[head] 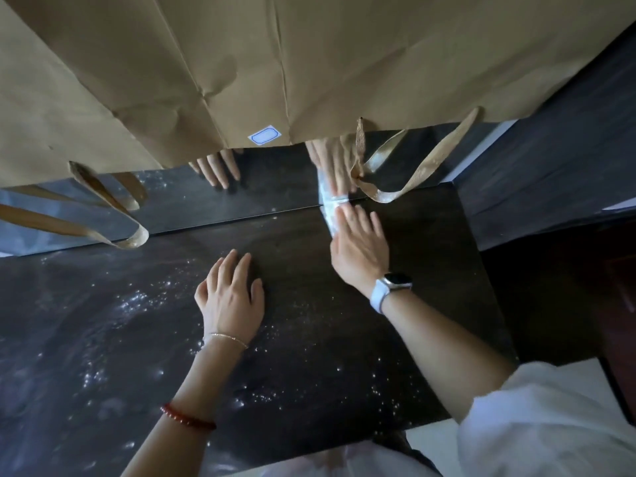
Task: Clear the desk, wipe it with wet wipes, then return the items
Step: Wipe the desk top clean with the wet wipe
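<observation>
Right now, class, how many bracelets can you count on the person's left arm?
2: a thin gold bracelet at the wrist just below the left hand, and a red bead bracelet further down the forearm. None other shows.

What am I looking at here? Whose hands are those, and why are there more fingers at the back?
This picture comes from a camera worn on a person's head, looking down at their own two hands. The left hand lies flat on a dark desk. The right hand, with a white watch on its wrist, presses a wet wipe against the desk's back edge to clean it. The shiny specks are wet spots. The extra fingers are reflections: a glossy panel behind the desk acts like a mirror. The big brown thing on top is a paper bag with ribbon handles.
</observation>
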`<state>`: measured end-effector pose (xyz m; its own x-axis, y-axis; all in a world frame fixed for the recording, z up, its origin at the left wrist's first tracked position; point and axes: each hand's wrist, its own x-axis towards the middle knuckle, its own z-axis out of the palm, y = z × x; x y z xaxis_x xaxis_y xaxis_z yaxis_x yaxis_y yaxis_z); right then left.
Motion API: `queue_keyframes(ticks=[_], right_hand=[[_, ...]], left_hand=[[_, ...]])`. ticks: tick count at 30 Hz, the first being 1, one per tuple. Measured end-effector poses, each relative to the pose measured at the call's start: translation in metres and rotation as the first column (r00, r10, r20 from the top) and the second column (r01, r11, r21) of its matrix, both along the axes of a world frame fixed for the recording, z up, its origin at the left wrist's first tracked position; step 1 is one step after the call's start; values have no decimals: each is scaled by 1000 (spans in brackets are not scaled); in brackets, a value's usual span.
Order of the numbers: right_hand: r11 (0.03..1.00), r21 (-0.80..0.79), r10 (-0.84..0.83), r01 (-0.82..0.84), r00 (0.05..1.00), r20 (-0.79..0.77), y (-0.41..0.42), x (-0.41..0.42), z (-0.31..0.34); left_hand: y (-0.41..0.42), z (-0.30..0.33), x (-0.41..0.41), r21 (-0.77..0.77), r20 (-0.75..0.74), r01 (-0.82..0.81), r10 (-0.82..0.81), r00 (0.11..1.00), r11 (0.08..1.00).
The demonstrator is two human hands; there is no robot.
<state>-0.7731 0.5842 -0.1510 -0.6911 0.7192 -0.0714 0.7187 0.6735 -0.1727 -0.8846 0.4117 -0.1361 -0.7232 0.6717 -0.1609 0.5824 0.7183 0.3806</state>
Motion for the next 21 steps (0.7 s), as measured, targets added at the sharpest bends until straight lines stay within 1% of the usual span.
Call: queue_keyframes(ticks=[2,3,6,8,13,16,18,20,21], right_hand=[[982,104,-161,157,986,34,24,24,3],[972,106,-218,212,975,49,33,31,5],[958,37,-285,283,957,61,43,29,7],[948,20,-317,317,948,20,38,17,8],[959,53,-279,279,960,-14,7,-16,0],[955,33,-295,295,955,-2,-8,-35,-4],[962,19,-272,272,962,4,-15,-43,-7],[973,-4,-231,231,972,-45,-14,-41,-7],[981,-17,-196,195,975,-102,-12,-37,-7]], left_hand=[[11,-3,7,-36,-3,89,-89,996,995],[16,-5,9,-58,3,113,-113,994,992],[24,-8,11,-106,-5,138,-139,990,985],[23,-10,9,-107,-26,152,-155,988,983],[18,-12,4,-115,-35,184,-189,981,976],[17,-11,3,-83,-32,174,-177,984,981],[17,-12,3,-84,-15,168,-170,985,982],[18,-11,2,-88,-6,160,-161,987,983],[18,-10,2,-86,-4,156,-157,988,984]])
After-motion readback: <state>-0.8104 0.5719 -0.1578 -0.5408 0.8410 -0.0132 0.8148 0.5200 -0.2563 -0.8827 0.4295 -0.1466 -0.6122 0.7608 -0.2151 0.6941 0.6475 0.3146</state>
